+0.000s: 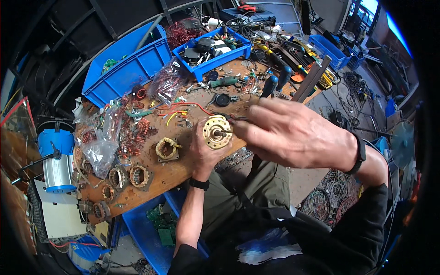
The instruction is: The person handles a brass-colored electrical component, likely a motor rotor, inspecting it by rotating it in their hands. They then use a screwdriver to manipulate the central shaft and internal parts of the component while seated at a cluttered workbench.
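Note:
My left hand [201,149] is wrapped round a small motor [211,137] with a round, brass-coloured end plate and a shaft at its centre. A red wire [195,104] runs from near the motor's upper edge onto the bench. My right hand [284,130] is closed on a slim dark tool [236,118] whose tip lies at the motor's upper rim. The fingers hide the rest of that tool, so its kind does not show. Just above my right knuckles a blue-and-black handle [270,84] sticks up; whether it belongs to this tool I cannot tell.
Several wound stator rings, one [167,149] nearest my left hand, lie along the wooden bench [183,170]. A green-handled screwdriver [223,82] lies among scraps. Two blue crates [133,68] stand behind. A metal bar [312,79] rises at right; a blue bin [142,229] sits below.

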Demonstrator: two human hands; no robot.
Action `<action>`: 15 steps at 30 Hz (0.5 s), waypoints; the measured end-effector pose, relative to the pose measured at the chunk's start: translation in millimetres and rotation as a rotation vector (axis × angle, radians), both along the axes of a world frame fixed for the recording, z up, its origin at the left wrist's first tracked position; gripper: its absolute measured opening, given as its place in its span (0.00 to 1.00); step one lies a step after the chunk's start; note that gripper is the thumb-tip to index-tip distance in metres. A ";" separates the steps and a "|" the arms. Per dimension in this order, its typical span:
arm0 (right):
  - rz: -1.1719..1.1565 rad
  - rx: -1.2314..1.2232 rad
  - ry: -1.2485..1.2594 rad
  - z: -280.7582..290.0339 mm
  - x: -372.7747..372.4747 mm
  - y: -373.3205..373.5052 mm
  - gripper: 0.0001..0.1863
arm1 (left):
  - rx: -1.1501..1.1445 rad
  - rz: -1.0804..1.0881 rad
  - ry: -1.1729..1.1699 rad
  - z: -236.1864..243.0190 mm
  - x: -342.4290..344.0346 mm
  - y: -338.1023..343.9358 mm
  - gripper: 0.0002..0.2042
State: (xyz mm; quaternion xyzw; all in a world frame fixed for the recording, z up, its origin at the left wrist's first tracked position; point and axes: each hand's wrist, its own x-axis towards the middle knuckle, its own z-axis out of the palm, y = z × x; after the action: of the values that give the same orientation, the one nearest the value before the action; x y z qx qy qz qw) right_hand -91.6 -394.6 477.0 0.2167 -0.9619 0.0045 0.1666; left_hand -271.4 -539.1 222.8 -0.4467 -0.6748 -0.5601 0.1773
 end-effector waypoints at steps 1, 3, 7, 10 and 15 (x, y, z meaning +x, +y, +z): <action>0.063 -0.010 0.015 -0.4 0.5 1.2 0.17 | -0.004 -0.006 -0.003 1.2 0.0 0.2 0.47; 0.058 0.030 -0.025 0.6 4.6 -1.7 0.18 | 0.011 -0.016 0.000 2.3 -0.5 0.1 0.46; -0.115 0.020 0.067 -2.6 6.4 -7.0 0.16 | -0.031 -0.003 -0.068 4.6 1.9 -1.4 0.44; -0.006 0.011 0.032 -2.5 2.1 -4.7 0.14 | 0.024 0.005 0.016 6.8 2.5 -0.8 0.43; 0.111 0.040 -0.012 1.4 2.9 -8.5 0.13 | 0.027 0.007 0.043 4.6 -2.8 0.6 0.46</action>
State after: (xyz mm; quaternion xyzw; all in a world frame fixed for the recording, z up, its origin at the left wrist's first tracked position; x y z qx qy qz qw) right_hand -88.7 -403.0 478.4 0.2728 -0.9493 -0.0044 0.1558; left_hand -274.2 -538.4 227.5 -0.4537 -0.6647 -0.5589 0.1999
